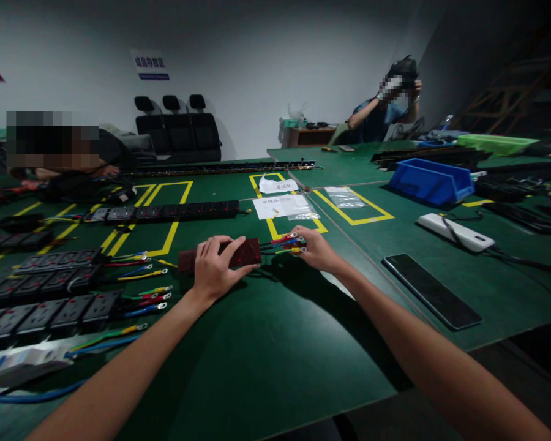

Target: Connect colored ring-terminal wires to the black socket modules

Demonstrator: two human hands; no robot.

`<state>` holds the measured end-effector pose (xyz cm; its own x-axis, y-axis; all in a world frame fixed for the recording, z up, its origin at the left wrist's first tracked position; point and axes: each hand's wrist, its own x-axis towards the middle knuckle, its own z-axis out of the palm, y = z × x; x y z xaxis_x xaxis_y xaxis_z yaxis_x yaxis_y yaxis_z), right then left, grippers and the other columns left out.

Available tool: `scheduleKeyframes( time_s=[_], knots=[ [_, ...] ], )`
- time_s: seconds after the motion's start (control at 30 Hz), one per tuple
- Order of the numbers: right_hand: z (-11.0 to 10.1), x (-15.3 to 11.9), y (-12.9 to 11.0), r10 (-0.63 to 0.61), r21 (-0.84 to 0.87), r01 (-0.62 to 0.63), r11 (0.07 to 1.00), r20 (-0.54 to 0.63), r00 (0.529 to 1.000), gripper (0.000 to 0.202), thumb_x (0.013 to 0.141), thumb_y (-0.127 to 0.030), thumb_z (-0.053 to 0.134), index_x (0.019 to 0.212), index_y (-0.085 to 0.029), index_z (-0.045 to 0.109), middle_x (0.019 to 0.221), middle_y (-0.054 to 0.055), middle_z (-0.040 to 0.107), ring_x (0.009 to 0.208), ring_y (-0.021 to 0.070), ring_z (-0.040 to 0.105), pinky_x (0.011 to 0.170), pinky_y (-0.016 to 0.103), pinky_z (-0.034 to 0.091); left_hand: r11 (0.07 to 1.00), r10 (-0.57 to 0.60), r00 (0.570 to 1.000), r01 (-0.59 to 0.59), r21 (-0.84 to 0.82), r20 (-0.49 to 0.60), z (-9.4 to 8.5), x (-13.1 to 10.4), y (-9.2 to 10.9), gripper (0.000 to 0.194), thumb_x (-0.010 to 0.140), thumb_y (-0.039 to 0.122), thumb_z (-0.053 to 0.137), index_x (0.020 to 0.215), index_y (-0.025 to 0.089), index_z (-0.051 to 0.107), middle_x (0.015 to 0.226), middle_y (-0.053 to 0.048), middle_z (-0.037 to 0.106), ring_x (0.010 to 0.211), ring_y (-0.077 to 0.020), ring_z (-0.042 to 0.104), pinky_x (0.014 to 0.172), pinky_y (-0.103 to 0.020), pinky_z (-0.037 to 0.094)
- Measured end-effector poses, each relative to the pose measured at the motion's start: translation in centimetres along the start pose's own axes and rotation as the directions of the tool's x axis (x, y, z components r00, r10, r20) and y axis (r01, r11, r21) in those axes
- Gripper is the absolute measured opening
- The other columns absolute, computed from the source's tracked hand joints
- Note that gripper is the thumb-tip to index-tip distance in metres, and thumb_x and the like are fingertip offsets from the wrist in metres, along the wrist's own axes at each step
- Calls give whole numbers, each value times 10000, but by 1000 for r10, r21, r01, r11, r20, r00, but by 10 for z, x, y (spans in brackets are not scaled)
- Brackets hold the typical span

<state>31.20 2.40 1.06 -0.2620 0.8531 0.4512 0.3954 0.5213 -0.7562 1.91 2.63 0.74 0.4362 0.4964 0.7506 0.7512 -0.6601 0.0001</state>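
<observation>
My left hand [215, 266] is wrapped over a dark red socket strip [249, 252] lying on the green table, its thumb along the near side. Red, blue and yellow-green wires [281, 245] come out of the strip's right end. Their ring terminals lie at the fingers of my right hand [318, 250], which pinches the wires near their tips. Left of my hands, several black socket strips [59, 315] lie in rows, with ring-terminal wires [153, 297] pointing toward me. Part of the red strip is hidden under my left palm.
Beyond my hands lie a paper sheet [269, 207] and a long black socket strip [183, 211]. To the right are a phone [431, 291], a white power strip [455, 233] and a blue bin [429, 182]. One person [386, 110] sits across, another person [114, 147] at far left.
</observation>
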Motion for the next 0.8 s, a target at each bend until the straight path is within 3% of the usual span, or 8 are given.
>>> scheduleKeyframes(
  time_s=[0.13, 0.33, 0.43, 0.53, 0.7, 0.8],
  knots=[
    [2, 0, -1, -14, -20, 13, 1000, -34, 999, 131, 718, -159, 691, 835, -204, 727, 883, 46, 633, 780, 195, 599, 687, 302, 445, 1000, -9, 1000, 9, -1, 10, -1, 0, 0, 616, 842, 678, 682, 1273, 237, 673, 1059, -121, 648, 974, -295, 595, 842, -437, 447],
    [1, 1, -3, -75, -6, 75, 997, -22, 997, 170, 738, -193, 733, 903, -223, 762, 1053, 89, 697, 981, 253, 636, 873, 382, 480, 1000, 15, 1000, -15, 21, 4, -1, 0, 1, 632, 862, 682, 652, 1269, 199, 670, 1065, -135, 644, 973, -301, 601, 831, -440, 450],
    [1, 1, -1, -38, -24, 38, 999, -23, 999, 132, 756, -284, 774, 862, -209, 751, 907, 66, 704, 845, 229, 633, 778, 357, 479, 1000, 13, 1000, -13, 20, -6, -1, -1, 0, 624, 854, 660, 679, 1270, 195, 667, 1072, -135, 639, 980, -301, 602, 830, -437, 453],
    [3, 0, 1, 42, 22, -41, 999, -16, 999, 221, 749, -381, 805, 828, -188, 732, 767, 33, 676, 699, 192, 597, 657, 317, 462, 1000, -5, 1000, 5, 2, -5, -1, -1, 0, 611, 834, 626, 725, 1278, 211, 665, 1075, -127, 638, 985, -305, 601, 834, -443, 457],
    [10, -1, -1, 119, 147, -117, 982, -8, 993, 293, 746, -432, 806, 879, -186, 717, 831, 53, 718, 756, 213, 654, 678, 330, 510, 1000, -22, 1000, 22, -7, 3, -2, 0, 1, 603, 826, 602, 746, 1283, 216, 665, 1076, -125, 637, 981, -307, 600, 842, -452, 458],
    [14, -1, -3, 146, 183, -132, 974, -61, 987, 365, 715, -414, 832, 969, -217, 661, 868, 40, 708, 765, 209, 666, 684, 332, 522, 1000, -27, 1000, 27, -10, 8, -2, 0, 1, 606, 829, 609, 741, 1288, 223, 662, 1076, -124, 637, 987, -303, 598, 847, -449, 455]
  ],
)
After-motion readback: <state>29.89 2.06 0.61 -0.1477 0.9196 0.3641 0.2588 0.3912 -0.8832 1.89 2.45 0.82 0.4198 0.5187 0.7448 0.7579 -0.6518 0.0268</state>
